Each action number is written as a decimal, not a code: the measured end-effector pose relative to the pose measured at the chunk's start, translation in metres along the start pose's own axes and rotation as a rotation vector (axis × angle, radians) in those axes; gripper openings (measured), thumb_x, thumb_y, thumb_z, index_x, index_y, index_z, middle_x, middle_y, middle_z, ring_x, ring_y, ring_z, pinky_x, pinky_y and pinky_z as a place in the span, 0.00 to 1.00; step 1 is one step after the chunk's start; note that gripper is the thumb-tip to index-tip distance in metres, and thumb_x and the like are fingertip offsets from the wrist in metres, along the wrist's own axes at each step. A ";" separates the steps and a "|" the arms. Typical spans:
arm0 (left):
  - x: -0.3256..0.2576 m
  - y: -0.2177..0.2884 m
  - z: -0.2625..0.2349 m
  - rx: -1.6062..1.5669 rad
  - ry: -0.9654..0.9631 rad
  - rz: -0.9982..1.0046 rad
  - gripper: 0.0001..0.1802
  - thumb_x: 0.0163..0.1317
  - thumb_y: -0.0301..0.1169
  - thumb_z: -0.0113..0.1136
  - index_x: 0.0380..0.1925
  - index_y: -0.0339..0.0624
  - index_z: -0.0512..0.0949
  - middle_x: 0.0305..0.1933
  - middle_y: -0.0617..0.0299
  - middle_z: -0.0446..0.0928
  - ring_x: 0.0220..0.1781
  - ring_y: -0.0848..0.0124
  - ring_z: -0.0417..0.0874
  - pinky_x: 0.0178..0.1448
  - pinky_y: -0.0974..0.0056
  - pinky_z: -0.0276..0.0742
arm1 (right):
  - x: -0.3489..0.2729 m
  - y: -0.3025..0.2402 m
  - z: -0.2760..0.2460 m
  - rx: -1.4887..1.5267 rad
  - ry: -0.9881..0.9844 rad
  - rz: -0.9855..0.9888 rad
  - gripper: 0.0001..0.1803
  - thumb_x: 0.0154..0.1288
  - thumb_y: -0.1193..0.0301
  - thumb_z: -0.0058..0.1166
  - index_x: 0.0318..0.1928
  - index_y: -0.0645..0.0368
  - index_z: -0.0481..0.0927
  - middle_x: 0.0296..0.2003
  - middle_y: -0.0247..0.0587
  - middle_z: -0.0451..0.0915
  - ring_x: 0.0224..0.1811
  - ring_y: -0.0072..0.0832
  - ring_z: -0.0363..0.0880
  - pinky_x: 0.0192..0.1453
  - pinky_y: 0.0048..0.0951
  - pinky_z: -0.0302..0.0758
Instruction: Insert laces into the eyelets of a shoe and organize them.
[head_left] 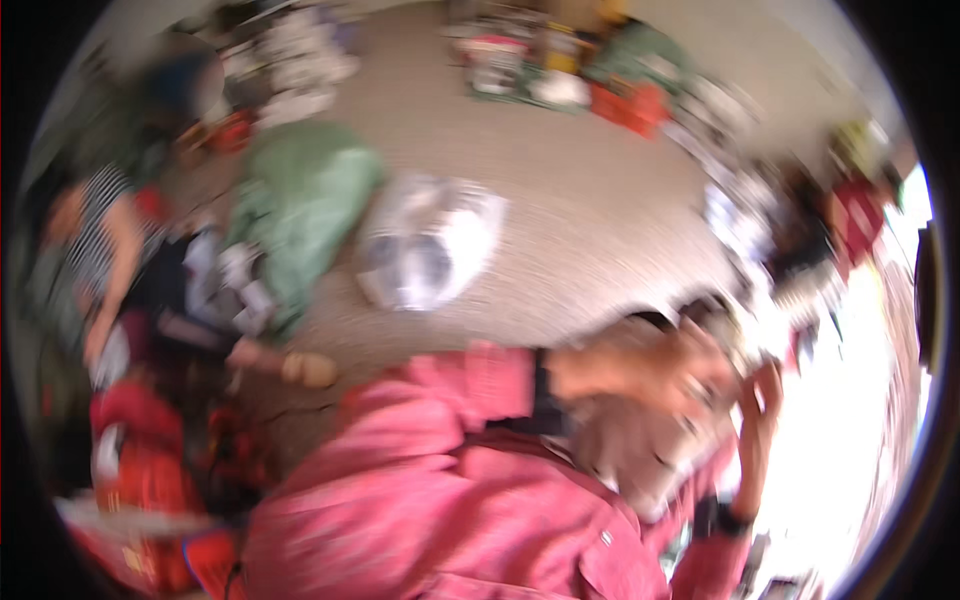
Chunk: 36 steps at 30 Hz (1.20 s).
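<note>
My left hand [690, 372] reaches across from the left, its fingers curled in and blurred by motion. They are closed, but what they hold, if anything, does not show. Close beside it on the right is my right hand [760, 405], raised with bent fingers; blur and glare hide whether it grips anything. A dark watch band [722, 518] circles the right wrist. Beneath my left hand lies a taupe, cloth-like bulk [630, 450] with folds; its kind cannot be made out. Both arms wear pink sleeves [470, 385].
A clear plastic bag [430, 250] with pale contents sits on the brown floor, next to a green sack [305, 190]. At left sits a person in a striped top [108, 195], near red bags [145, 430]. More heaps line the far wall. Bright light floods the right.
</note>
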<state>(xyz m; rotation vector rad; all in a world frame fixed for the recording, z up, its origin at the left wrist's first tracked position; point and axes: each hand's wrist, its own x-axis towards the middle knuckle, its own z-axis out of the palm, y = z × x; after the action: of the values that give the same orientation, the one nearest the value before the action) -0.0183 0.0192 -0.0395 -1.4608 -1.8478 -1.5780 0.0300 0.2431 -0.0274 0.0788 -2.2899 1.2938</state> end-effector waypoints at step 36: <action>0.018 0.018 -0.038 -0.521 -0.325 -0.574 0.12 0.60 0.32 0.67 0.40 0.42 0.77 0.37 0.72 0.74 0.39 0.81 0.74 0.49 0.74 0.69 | 0.040 -0.020 0.026 0.718 0.062 0.281 0.14 0.75 0.63 0.50 0.41 0.63 0.72 0.22 0.36 0.76 0.17 0.21 0.71 0.20 0.21 0.69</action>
<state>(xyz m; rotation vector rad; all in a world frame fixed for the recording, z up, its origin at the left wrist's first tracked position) -0.0250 -0.0069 -0.0031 -1.5402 -2.3045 -2.3513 -0.0091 0.2182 -0.0044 -0.0408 -1.7191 2.1743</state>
